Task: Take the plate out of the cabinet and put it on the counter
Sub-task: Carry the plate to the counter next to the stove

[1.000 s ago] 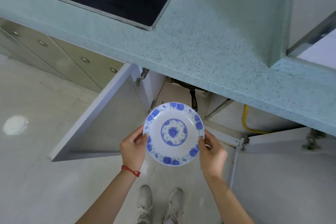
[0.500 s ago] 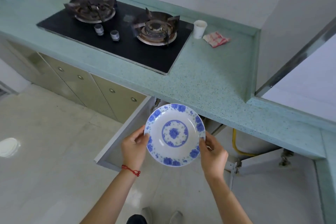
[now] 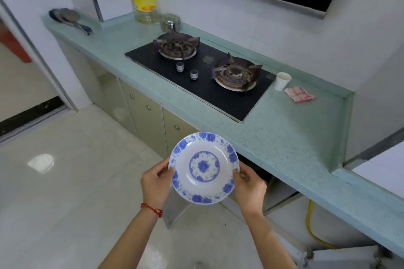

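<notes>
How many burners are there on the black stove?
2. One burner is at the far left of the stove, the other burner at the near right, beside the white cup. None seems hidden.

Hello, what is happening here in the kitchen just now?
A person holds a blue-flowered plate by its rim, left hand on one side and right hand on the other. It is out of the cabinet, in the air before the green counter, not yet set down.

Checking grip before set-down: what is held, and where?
The plate, by opposite sides of its rim: left hand on the left edge, right hand on the right.
</notes>
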`<state>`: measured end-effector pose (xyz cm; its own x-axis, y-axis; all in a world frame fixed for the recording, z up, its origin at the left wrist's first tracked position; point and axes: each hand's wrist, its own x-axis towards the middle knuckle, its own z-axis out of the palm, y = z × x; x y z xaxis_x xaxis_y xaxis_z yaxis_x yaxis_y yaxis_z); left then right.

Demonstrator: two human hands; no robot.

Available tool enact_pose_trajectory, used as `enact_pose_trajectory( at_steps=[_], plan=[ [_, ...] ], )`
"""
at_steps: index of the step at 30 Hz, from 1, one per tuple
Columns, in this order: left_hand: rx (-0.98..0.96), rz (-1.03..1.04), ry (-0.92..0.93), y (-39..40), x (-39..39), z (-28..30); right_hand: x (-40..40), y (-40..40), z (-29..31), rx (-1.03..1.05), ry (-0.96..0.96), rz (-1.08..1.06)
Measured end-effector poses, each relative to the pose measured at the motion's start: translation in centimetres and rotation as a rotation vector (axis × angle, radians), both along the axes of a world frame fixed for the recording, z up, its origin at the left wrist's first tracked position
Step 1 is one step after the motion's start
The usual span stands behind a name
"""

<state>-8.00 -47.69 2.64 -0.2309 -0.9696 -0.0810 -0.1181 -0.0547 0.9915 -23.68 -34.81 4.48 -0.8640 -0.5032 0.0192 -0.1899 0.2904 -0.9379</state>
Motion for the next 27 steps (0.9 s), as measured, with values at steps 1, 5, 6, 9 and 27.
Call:
enact_pose_trajectory(
  at_steps=[1, 5, 6, 9, 27],
  plan=[
    [-0.006, 0.026, -0.003, -0.2, 0.6, 0.2, 0.2, -0.7, 0.2, -0.006, -0.002, 0.027],
    [-0.026, 0.154, -0.032, -0.4, 3.2, 0.5, 1.4, -3.3, 0.9, -0.018, -0.025, 0.177],
    [-0.025, 0.192, -0.032, -0.3, 4.0, 0.6, 1.7, -3.9, 1.0, -0.017, -0.027, 0.217],
    [-0.003, 0.328, -0.008, 0.1, 6.1, 0.7, 2.9, -5.8, 0.8, -0.031, -0.014, 0.338],
    [0.168, 0.918, -0.048, 6.3, 19.9, -1.2, 16.3, -11.4, -4.5, 0.061, -0.108, 0.924]
  ],
)
